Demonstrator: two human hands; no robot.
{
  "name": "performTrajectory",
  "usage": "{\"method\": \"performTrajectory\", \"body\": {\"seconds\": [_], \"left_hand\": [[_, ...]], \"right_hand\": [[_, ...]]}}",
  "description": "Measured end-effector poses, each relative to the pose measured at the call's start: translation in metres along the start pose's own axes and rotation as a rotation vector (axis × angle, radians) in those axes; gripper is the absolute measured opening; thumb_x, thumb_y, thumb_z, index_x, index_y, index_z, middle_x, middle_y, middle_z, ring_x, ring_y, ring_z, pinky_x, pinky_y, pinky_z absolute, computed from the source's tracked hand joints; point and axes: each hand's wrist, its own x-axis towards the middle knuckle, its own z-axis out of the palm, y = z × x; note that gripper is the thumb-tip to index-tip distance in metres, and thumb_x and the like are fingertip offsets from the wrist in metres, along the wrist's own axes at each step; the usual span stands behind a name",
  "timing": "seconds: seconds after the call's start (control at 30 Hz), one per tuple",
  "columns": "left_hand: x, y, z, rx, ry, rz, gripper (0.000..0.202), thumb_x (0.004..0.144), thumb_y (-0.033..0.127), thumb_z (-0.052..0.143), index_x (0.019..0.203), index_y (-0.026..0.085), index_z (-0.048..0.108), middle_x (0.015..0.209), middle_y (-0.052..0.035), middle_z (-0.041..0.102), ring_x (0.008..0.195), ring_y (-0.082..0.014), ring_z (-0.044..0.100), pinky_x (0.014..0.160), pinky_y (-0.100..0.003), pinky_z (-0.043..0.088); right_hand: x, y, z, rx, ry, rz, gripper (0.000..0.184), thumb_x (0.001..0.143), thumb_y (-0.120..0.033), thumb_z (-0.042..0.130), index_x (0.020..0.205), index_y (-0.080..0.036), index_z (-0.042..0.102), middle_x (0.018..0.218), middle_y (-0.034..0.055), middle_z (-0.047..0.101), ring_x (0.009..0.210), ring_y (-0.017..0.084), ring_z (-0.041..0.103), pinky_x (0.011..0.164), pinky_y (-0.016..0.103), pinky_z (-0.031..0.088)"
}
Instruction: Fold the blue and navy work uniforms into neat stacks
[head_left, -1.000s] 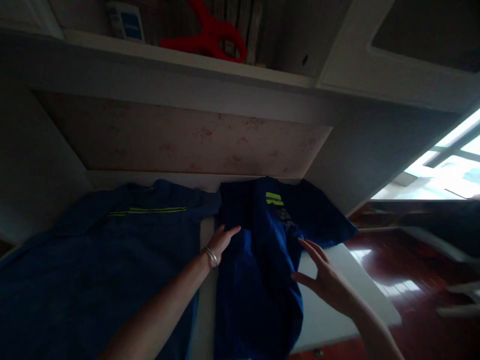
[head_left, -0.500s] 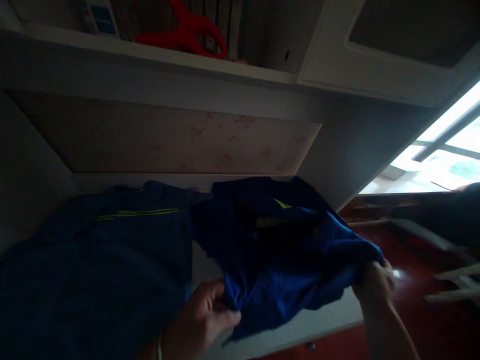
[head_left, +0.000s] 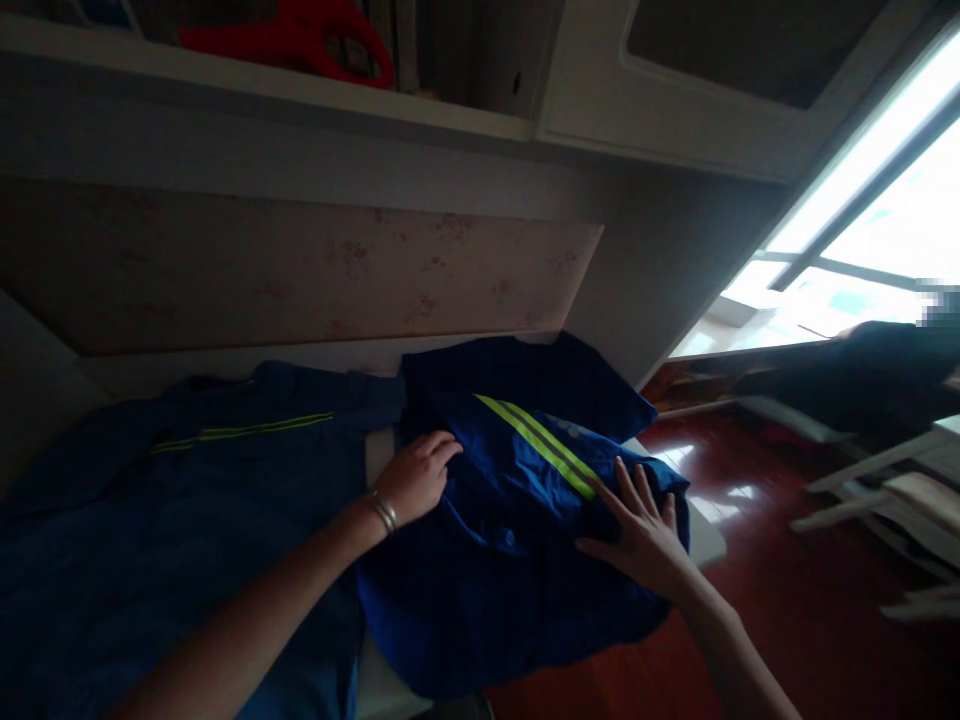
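The bright blue shirt (head_left: pixel 525 610) lies rumpled on the counter (head_left: pixel 709 535). My left grip (head_left: pixel 421 478) curls at the shirt's left; whether it pinches cloth, I cannot tell. My right grip (head_left: pixel 643 535) spreads over the shirt's right side. Left of the shirt lies a darker shirt (head_left: pixel 225 510).

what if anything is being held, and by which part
The left hand curls at the left side of the brighter blue garment; whether gripping cannot be told. The right hand, spread over it, holds nothing.
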Motion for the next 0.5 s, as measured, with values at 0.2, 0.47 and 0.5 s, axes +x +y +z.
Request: {"method": "performTrajectory", "body": {"seconds": [0.2,0.47,0.5], "left_hand": [[0.082,-0.058,0.008,0.131,0.034,-0.004,0.065,0.073,-0.003,0.049,0.132,0.024,0.056,0.147,-0.0131,0.045,0.136,-0.0347,0.036,0.111,-0.060,0.023],[0.115,-0.045,-0.013,-0.125,0.119,0.014,0.041,0.074,0.003,0.053,0.107,0.021,0.068,0.119,-0.0081,0.068,0.115,-0.0244,0.058,0.105,-0.040,0.039],[0.115,-0.038,-0.024,-0.175,0.163,0.003,0.037,0.078,0.007,0.051,0.110,0.020,0.066,0.115,-0.0086,0.069,0.108,-0.0228,0.061,0.100,-0.037,0.043]], "right_hand": [[0.027,0.005,-0.003,0.054,0.062,-0.100,0.033,0.090,-0.029,0.046,0.116,-0.030,0.065,0.119,0.0059,0.069,0.116,0.029,0.060,0.110,0.071,0.004],[0.072,0.020,-0.118,0.482,0.699,0.465,0.038,0.084,-0.040,0.050,0.110,-0.019,0.068,0.096,0.0086,0.071,0.084,0.023,0.064,0.077,0.036,0.048],[0.071,0.017,-0.138,0.453,0.770,0.467,0.037,0.084,-0.038,0.051,0.110,-0.019,0.068,0.100,0.0092,0.071,0.088,0.024,0.064,0.079,0.037,0.047]]}}
